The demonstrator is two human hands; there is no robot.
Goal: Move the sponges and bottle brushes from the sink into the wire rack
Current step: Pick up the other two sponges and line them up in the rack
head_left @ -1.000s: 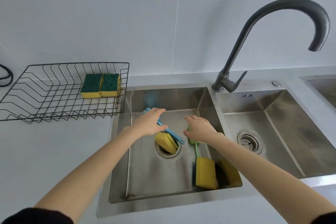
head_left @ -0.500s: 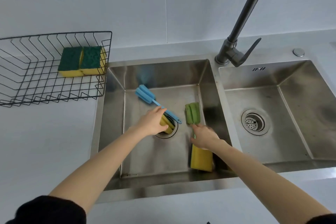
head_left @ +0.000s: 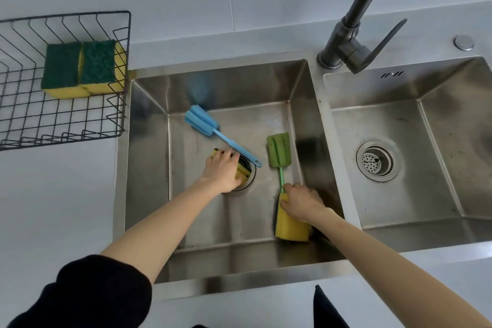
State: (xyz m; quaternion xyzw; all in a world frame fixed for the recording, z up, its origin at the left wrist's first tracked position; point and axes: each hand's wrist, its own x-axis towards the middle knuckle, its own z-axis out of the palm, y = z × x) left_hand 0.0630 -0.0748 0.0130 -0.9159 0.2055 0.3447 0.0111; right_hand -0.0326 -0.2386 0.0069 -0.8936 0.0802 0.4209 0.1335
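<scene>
In the left basin [head_left: 149,168], the blue bottle brush [head_left: 213,132] lies diagonally, foam head far-left, handle pointing near-right over the drain. The green bottle brush [head_left: 278,153] runs near to far, head far. The left hand [head_left: 222,170] is closed around a yellow sponge [head_left: 243,172] at the drain. The right hand [head_left: 300,201] grips another yellow sponge [head_left: 290,229] near the green handle's end. Two green-topped sponges [head_left: 82,66] sit in the wire rack [head_left: 117,104] at far left.
</scene>
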